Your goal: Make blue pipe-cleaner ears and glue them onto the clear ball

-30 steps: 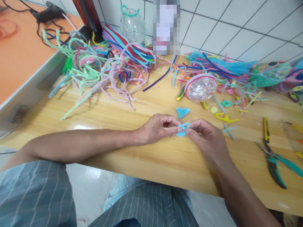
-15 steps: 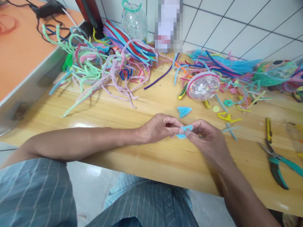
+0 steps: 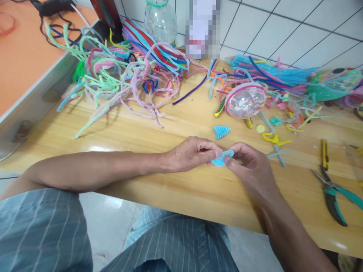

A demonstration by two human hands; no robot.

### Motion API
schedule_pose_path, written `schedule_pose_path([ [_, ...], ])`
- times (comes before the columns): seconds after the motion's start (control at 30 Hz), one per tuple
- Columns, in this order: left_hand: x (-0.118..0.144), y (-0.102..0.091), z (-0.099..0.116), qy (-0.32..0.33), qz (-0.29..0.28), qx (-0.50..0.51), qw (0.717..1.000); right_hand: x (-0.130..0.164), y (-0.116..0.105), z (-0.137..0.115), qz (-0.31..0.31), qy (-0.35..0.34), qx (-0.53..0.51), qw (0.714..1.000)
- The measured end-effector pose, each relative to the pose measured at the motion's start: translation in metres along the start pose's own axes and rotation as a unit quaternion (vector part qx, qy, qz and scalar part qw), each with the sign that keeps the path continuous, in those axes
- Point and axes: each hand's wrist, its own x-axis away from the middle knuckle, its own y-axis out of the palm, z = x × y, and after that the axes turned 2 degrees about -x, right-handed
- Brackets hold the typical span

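Observation:
A small light-blue pipe-cleaner piece (image 3: pixel 222 158) is pinched between both hands just above the wooden table (image 3: pixel 141 132). My left hand (image 3: pixel 190 153) grips its left side with thumb and fingers. My right hand (image 3: pixel 249 164) holds its right end, where a loop sticks up. A finished light-blue coiled fan shape (image 3: pixel 221 131) lies on the table just beyond the hands. Past it rests a clear plastic ball with a pink rim (image 3: pixel 245 100).
A tangled heap of coloured pipe cleaners (image 3: pixel 127 75) covers the table's back left, a blue bundle (image 3: pixel 272 77) the back right. Green-handled pliers (image 3: pixel 331 194) and a yellow cutter (image 3: pixel 324 149) lie at the right. Small yellow and teal scraps (image 3: pixel 273 138) sit nearby.
Both hands stay together on the blue piece, with fingers shifting slightly as the loop is bent lower. The view has drifted a little.

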Motion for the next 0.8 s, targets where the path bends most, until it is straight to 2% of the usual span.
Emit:
schedule_pose_path([
  [0.6,-0.0027,0.0012,-0.0080,0.007,0.013,-0.049,0.999,0.0022,0.0038,0.0006,0.008,-0.003,0.029,1.000],
  [0.8,-0.0043,0.0014,-0.0065,-0.008,0.030,-0.029,0.999,0.0012,0.0097,-0.0045,0.030,-0.016,0.033,0.999],
])
